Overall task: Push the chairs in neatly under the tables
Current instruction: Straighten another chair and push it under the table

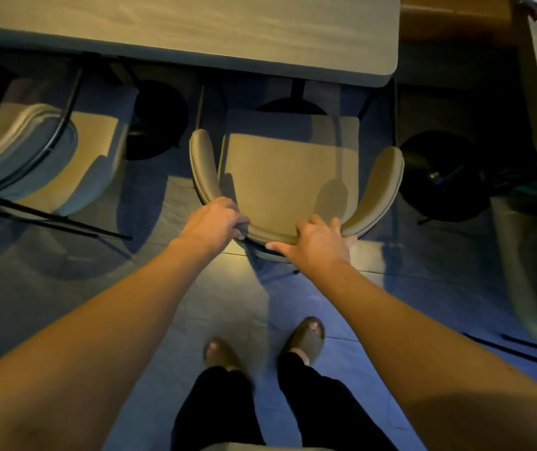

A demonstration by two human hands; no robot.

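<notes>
Both hands, left hand and right hand, grip the padded chair by its curved backrest (smooth upholstery); wood-grain counter ahead.

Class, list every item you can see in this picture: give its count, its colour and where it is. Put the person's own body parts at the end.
table: one, pale wood-look top, across the top of the view.
held chair: one, tan, centre, seat mostly out from under the table.
second chair: one, pale grey with black frame, left, angled.
round table bases: three visible, black, on the floor under and beside the table.
floor: grey tiles, bluish light.
sandals: two, brown, bottom centre.
left hand: gripping the chair's back rail, left part.
right hand: on the back rail, right part.
</notes>
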